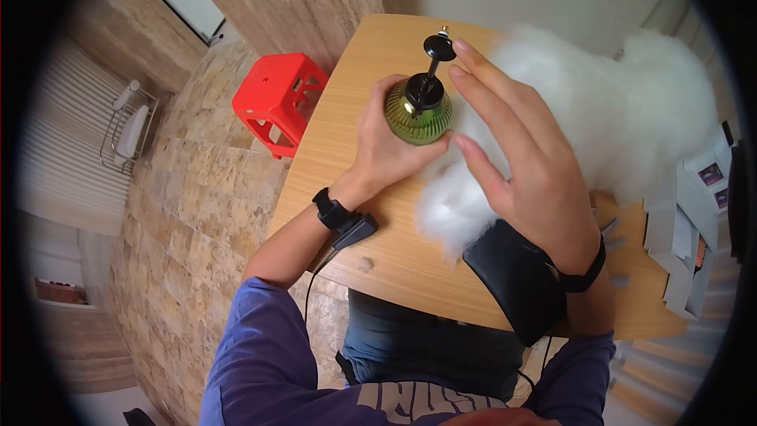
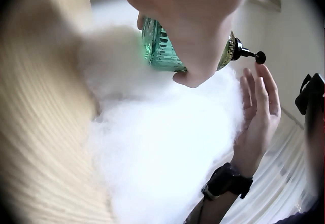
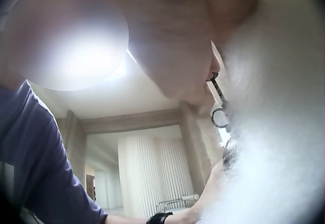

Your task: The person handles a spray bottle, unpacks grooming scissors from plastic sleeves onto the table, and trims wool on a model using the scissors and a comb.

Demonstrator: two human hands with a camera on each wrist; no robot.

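My left hand [image 1: 377,142] grips a green ribbed glass spray bottle [image 1: 422,128] around its body. A black collar and a tall black pump with a round knob [image 1: 439,47] top the bottle, and a small brass nozzle tip shows beyond the knob. Straight fingers of my right hand [image 1: 536,166] reach up beside the pump, the fingertips right at the knob's edge. In the left wrist view the bottle [image 2: 165,49] tilts over a heap of white fluffy fiber [image 2: 162,148]. That fiber [image 1: 583,102] spreads beyond and under my right hand in the head view.
A wooden table [image 1: 315,221] carries the fiber. By its near edge lies a black pouch [image 1: 512,284], under my right forearm. White folded card pieces [image 1: 682,237] stand at the right. A red stool [image 1: 272,95] is on the floor past the left edge.
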